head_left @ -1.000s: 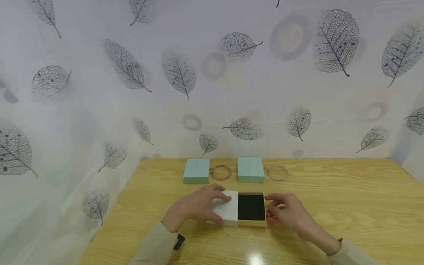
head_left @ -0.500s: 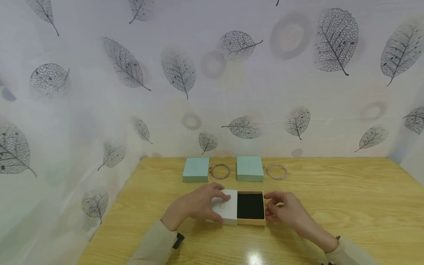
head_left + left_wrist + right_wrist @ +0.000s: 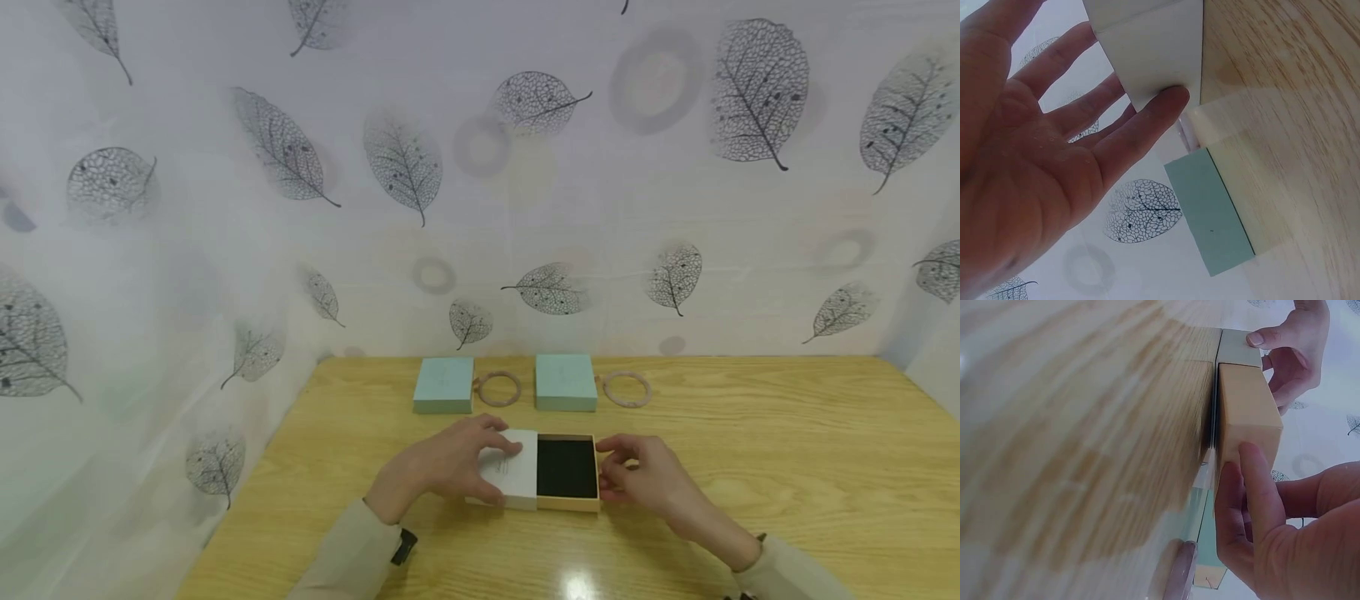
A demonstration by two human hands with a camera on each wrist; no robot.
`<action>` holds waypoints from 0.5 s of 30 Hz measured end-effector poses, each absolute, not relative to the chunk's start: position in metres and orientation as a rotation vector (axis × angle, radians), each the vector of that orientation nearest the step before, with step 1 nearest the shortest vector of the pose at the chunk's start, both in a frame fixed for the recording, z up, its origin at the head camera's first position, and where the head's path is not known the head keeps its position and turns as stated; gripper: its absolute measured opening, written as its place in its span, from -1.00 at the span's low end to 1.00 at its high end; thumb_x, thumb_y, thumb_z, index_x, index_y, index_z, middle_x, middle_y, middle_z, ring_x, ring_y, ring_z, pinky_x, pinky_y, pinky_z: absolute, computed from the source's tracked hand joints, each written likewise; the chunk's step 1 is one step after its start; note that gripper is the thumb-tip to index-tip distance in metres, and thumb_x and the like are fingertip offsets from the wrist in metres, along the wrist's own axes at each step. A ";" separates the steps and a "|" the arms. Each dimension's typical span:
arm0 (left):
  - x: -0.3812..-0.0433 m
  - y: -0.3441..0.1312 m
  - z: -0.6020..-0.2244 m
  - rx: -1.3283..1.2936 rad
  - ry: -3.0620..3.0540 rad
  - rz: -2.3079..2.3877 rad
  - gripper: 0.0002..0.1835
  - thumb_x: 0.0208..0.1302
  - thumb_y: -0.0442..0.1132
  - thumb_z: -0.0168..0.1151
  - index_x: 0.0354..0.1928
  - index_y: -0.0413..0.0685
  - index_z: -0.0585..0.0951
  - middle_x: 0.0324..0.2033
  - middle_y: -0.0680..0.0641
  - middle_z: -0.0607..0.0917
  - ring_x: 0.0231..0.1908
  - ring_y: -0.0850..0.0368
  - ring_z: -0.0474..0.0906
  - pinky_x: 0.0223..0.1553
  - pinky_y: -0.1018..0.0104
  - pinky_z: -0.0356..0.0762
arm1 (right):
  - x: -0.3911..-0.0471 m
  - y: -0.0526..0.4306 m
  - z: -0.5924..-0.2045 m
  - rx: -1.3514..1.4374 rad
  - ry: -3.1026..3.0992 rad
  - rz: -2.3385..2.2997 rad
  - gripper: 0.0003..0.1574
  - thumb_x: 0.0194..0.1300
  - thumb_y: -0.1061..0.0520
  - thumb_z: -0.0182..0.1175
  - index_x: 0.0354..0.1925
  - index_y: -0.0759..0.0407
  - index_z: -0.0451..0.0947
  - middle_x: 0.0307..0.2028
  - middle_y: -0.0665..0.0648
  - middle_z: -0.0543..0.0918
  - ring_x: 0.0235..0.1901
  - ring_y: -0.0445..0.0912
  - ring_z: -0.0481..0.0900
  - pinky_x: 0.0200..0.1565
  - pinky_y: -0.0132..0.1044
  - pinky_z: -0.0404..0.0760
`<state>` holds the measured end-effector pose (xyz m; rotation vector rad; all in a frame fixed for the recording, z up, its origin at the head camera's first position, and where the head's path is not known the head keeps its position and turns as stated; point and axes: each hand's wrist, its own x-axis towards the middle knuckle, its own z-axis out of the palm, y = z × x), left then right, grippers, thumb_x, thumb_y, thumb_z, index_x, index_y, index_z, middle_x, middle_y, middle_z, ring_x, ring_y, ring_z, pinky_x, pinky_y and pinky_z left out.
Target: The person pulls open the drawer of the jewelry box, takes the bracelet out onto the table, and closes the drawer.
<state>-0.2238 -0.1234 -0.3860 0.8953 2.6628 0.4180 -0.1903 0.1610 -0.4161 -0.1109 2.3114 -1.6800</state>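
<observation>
A white box sleeve (image 3: pixel 517 471) with faint lettering lies mid-table in the head view. Out of its right side extends a tan box drawer (image 3: pixel 567 504) with a black pad (image 3: pixel 567 468) inside. My left hand (image 3: pixel 457 462) grips the sleeve across its width, thumb on the near side and fingers over the top and far side. At the drawer's right end, my right hand (image 3: pixel 648 483) holds on with bent fingers. In the right wrist view, fingertips (image 3: pixel 1250 453) rest against the end face of the drawer.
Behind the hands stand two mint-green boxes, one on the left (image 3: pixel 444 385) and one on the right (image 3: pixel 566 382). Beside each lies a pinkish bangle, the left bangle (image 3: pixel 480 400) and the right bangle (image 3: pixel 628 403). A leaf-print cloth (image 3: pixel 480 208) hangs behind the wooden table (image 3: pixel 750 450).
Both hands keep nearly the same places on the sleeve and drawer. The whole scene shifts slightly in the head view, and the drawer's visible part looks almost unchanged.
</observation>
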 end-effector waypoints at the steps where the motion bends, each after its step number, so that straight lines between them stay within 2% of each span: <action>1: -0.224 -0.123 -0.386 0.895 2.663 0.417 -0.31 -0.03 0.16 0.42 0.23 0.36 0.47 0.35 0.03 0.30 0.36 -0.01 0.20 0.36 0.03 0.21 | -0.190 0.161 -0.416 -0.111 2.310 -1.685 -0.58 0.30 0.41 -0.03 0.13 0.50 0.37 -0.29 0.24 0.57 -0.32 -0.05 0.65 -0.28 -0.24 0.70; 15: -0.224 -0.122 -0.387 0.894 2.669 0.418 -0.30 -0.06 0.17 0.43 0.22 0.38 0.48 0.35 0.03 0.31 0.34 -0.01 0.22 0.33 0.01 0.25 | -0.189 0.160 -0.416 -0.129 2.310 -1.687 -0.58 0.31 0.39 0.00 0.13 0.52 0.36 -0.26 0.27 0.57 -0.31 -0.04 0.65 -0.28 -0.22 0.70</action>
